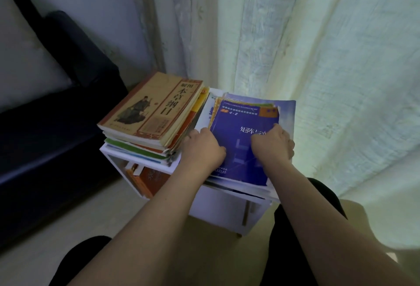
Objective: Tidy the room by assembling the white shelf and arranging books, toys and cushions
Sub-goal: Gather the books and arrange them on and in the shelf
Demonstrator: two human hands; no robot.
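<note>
Glossy paper blue book (241,144), matt worn tan book (152,110), smooth white shelf (222,204), crinkled cloth curtain (318,47).

Bare forearms — black trousers (295,229)

Dim room, backlit curtain (318,58), wide-angle edge distortion.

Obstacles: tan-covered book stack (151,116) tight against left hand (202,147); curtain (318,58) just beyond right hand (273,143); dark sofa (56,103) farther left. Free: bare floor (113,213) nearer than both hands.
</note>
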